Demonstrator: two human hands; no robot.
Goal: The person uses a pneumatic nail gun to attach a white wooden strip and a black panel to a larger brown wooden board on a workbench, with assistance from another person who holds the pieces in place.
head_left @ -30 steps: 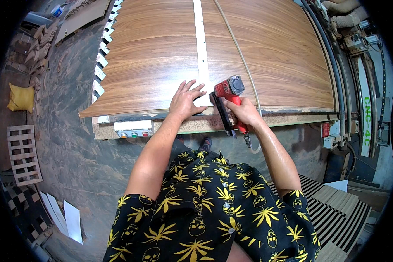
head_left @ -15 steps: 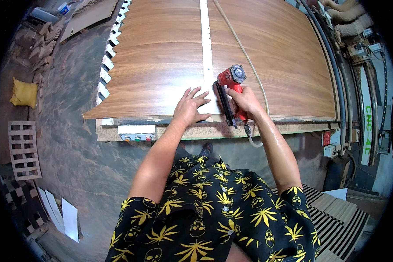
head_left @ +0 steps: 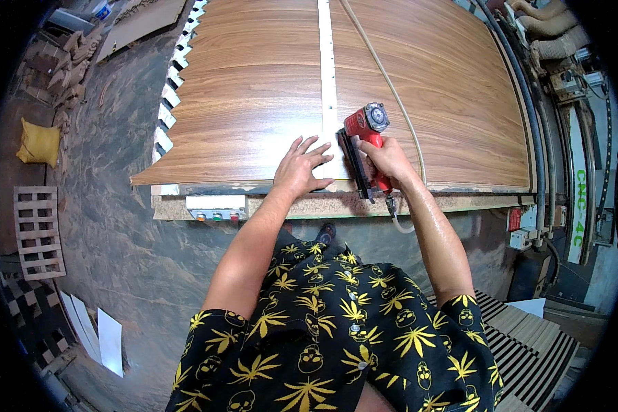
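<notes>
My right hand [head_left: 391, 163] is wrapped round the grip of a red and black pneumatic nail gun [head_left: 365, 122]. The tool's nose points at the near end of a long white strip [head_left: 328, 89], though whether it touches is hard to see. Fingers spread, my left hand [head_left: 303, 166] lies flat on the wood-grain panel [head_left: 254, 89] and reaches the strip's near end. A pale air hose [head_left: 391, 86] runs from the bottom of the gun's grip and lies across the panel to its far side.
The panel's left edge is jagged, over a white layer. A button box [head_left: 216, 206] hangs on the table's front edge. Pipes and a machine rail [head_left: 577, 185] run along the right. A slatted pallet [head_left: 38, 233], yellow sack [head_left: 38, 143] and white boards [head_left: 110, 341] lie left.
Both hands and the nail gun stay in nearly the same place. Only a slight shift of the whole view shows.
</notes>
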